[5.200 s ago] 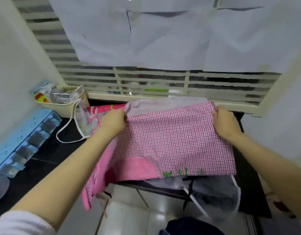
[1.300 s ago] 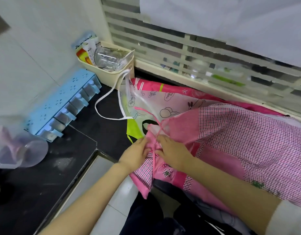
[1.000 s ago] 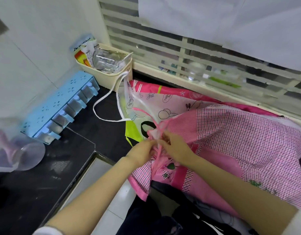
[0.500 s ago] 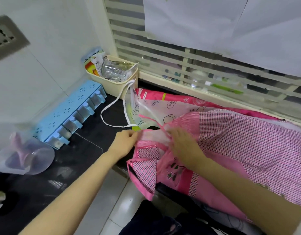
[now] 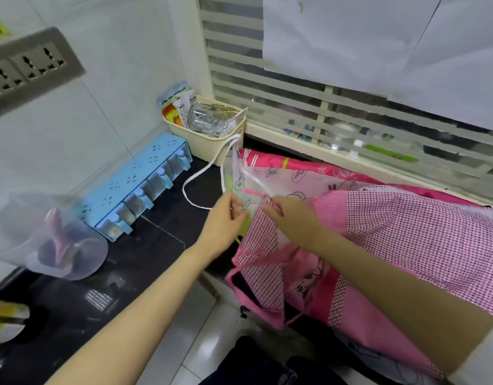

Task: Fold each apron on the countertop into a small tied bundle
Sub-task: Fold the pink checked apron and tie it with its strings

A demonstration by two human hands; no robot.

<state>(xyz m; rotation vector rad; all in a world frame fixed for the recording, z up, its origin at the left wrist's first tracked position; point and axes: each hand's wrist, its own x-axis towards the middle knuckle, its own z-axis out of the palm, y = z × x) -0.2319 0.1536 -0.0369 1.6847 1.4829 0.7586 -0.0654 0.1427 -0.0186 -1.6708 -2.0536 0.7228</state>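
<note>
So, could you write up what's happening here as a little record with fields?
place: black countertop under a slatted window
left hand: fingers pinched together beside the printed apron; what they hold is unclear
right hand: grips the top corner of the pink checked apron
pink checked apron: loose, lying over the printed apron, part hanging off the counter edge
nearby: cream basket, blue drawer rack, white strap loop
progress: no tied bundle yet
</note>
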